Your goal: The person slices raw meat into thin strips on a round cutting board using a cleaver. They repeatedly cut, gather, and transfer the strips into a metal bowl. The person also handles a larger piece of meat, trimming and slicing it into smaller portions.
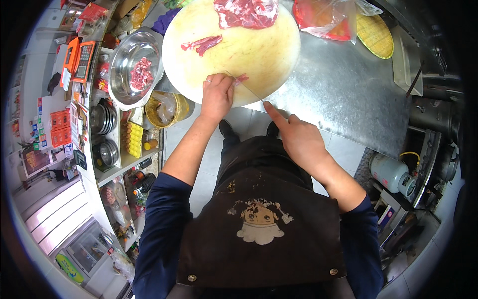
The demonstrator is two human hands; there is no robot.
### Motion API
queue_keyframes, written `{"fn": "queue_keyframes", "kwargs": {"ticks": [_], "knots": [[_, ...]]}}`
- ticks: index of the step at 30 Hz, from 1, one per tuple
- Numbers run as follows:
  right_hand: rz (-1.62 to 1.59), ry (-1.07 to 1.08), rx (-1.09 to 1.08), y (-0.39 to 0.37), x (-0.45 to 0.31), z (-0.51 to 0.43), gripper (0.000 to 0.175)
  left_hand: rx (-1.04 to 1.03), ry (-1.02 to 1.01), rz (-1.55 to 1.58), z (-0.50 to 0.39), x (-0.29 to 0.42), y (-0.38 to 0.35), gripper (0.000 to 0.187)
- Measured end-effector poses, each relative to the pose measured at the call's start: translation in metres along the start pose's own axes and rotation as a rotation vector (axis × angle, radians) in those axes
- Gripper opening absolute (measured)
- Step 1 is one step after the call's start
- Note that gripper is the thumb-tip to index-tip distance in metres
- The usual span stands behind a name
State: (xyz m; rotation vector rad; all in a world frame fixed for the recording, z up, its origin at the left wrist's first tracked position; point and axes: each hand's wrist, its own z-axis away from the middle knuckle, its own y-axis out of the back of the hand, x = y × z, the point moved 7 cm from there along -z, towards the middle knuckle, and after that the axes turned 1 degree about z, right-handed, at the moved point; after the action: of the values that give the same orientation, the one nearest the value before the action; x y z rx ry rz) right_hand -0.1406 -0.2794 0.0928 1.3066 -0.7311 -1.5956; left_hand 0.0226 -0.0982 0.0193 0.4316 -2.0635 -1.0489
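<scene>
On a round, yellowed cutting board [257, 48], my left hand [217, 93] has its fingers curled down against a small piece of raw meat [242, 77]. A knife [249, 89] crosses this meat, its blade seen almost edge-on. My right hand [300, 136] grips the knife, the index finger stretched along the blade's back; the handle is hidden in the palm. Farther up the board lies a strip of raw red meat [203, 45]. A large slab of raw meat [246, 13] rests at the far edge. Diced meat [141, 74] sits in a steel bowl [123, 93] left of the board.
Under the board is a steel table [336, 86]. A plastic bag with red contents [325, 18] and a woven yellow lid [375, 35] stand at the far right. A yellow bucket [183, 108] is below the bowl, beside shelves [127, 168]. A gas cylinder [390, 173] is lower right.
</scene>
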Motion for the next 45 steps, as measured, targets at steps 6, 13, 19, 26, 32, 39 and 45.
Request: {"fn": "queue_keyframes", "kwargs": {"ticks": [6, 13, 19, 26, 32, 39, 45], "knots": [[-0.032, -0.010, -0.009, -0.019, -0.018, -0.062, 0.091, -0.020, 0.021, -0.007, 0.000, 0.000, 0.000, 0.014], [-0.137, -0.079, -0.008, -0.007, 0.016, -0.017, 0.087, 0.066, 0.077, 0.191, 0.013, -0.002, 0.016, 0.009], [-0.099, -0.037, 0.040, -0.004, -0.001, -0.009, 0.083, 0.044, 0.036, 0.084, 0.011, -0.008, 0.010, 0.007], [-0.033, -0.008, -0.077, -0.012, -0.018, -0.017, 0.090, 0.066, -0.014, 0.065, 0.012, -0.008, 0.006, 0.007], [-0.091, 0.003, -0.037, -0.033, -0.033, -0.075, 0.091, 0.031, -0.020, 0.064, 0.011, -0.011, 0.005, 0.015], [-0.184, -0.080, -0.034, -0.015, 0.005, -0.017, 0.087, 0.052, 0.278, 0.229, 0.022, -0.041, 0.026, 0.029], [-0.018, -0.020, -0.097, -0.013, -0.012, -0.009, 0.081, 0.031, 0.505, -0.048, -0.045, -0.126, 0.042, 0.028]]}}
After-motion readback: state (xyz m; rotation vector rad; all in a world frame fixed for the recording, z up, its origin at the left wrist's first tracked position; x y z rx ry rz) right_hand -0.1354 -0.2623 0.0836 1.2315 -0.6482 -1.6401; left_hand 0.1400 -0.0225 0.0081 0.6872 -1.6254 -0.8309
